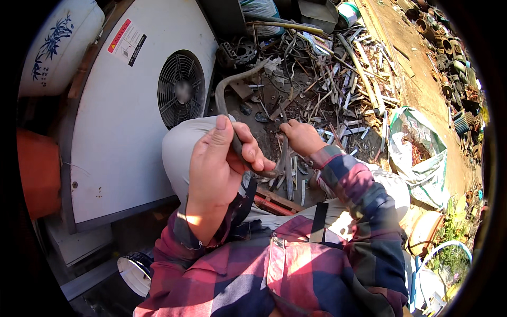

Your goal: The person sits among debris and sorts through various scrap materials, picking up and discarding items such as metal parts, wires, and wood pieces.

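- the left hand (pixel 216 164) is holding a thick grey-brown cable (pixel 219 98), its fingers curling round it and its thumb pressing along the side.
- the right hand (pixel 303 138) is pinching a slim grey piece (pixel 286 153); whether that is a blade or a plain strip, i cannot tell.
- the cable is arching above the ground (pixel 422 79) near its left edge, where the white cabinet (pixel 127 121) is standing; its near end is pointing toward the right hand.
- if the slim piece is carrying a sharp edge, a slip could be cutting the left fingers, since both hands are working bare and close together.
- the bent cable is looking stiff, so it could be twisting out of the left hand if the fingers are gripping too lightly.
- its far part is reaching toward the scrap heap (pixel 354 90); a tug could be snagging it among the sticks.
- the left knee (pixel 179 150) is sitting close by, so a springing cable could be striking it.
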Demonstrator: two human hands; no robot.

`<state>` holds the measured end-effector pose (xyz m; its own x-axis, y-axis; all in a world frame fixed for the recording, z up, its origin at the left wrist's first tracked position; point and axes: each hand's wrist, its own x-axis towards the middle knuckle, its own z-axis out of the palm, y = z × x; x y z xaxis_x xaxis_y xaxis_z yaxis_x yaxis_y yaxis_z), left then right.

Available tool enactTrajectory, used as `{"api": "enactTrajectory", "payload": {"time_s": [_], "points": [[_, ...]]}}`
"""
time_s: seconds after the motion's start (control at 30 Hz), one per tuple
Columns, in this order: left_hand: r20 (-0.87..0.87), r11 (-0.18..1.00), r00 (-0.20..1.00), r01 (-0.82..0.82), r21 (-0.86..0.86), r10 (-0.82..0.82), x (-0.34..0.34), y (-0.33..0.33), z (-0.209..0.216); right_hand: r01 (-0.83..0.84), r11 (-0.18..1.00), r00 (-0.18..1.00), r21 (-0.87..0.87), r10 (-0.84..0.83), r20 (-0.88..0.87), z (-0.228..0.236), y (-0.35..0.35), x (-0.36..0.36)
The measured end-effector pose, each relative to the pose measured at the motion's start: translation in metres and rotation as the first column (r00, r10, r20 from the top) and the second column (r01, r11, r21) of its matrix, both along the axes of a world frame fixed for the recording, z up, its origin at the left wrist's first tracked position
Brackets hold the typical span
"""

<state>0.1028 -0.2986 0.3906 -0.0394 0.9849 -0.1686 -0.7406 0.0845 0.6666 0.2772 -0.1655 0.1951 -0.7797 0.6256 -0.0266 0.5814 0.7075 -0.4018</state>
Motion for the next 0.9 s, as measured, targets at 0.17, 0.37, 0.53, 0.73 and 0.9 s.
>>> {"api": "enactTrajectory", "payload": {"time_s": [0.17,0.37,0.53,0.73,0.9], "points": [[-0.001,0.983,0.988,-0.154,-0.096,0.155,-0.090,0.064,-0.001,0.091,0.994,0.992,0.052,-0.086,-0.094,0.061,0.056,0.039],[-0.290,0.966,0.955,-0.010,-0.259,-0.068,-0.112,0.134,-0.014,0.134,0.935,0.987,0.328,-0.098,-0.125,0.137,0.069,0.069],[-0.594,0.962,0.804,-0.152,-0.228,-0.014,-0.105,0.188,-0.041,0.520,0.842,0.837,-0.139,-0.536,-0.111,0.188,0.074,0.100],[-0.964,0.994,0.249,-0.072,0.080,0.096,-0.089,0.234,-0.097,0.490,0.759,0.800,-0.429,-0.587,-0.126,0.166,0.080,0.125],[-0.999,0.996,0.000,0.076,0.035,0.035,-0.079,0.263,-0.124,0.345,0.815,0.775,-0.466,-0.527,-0.348,0.163,0.080,0.131]]}}
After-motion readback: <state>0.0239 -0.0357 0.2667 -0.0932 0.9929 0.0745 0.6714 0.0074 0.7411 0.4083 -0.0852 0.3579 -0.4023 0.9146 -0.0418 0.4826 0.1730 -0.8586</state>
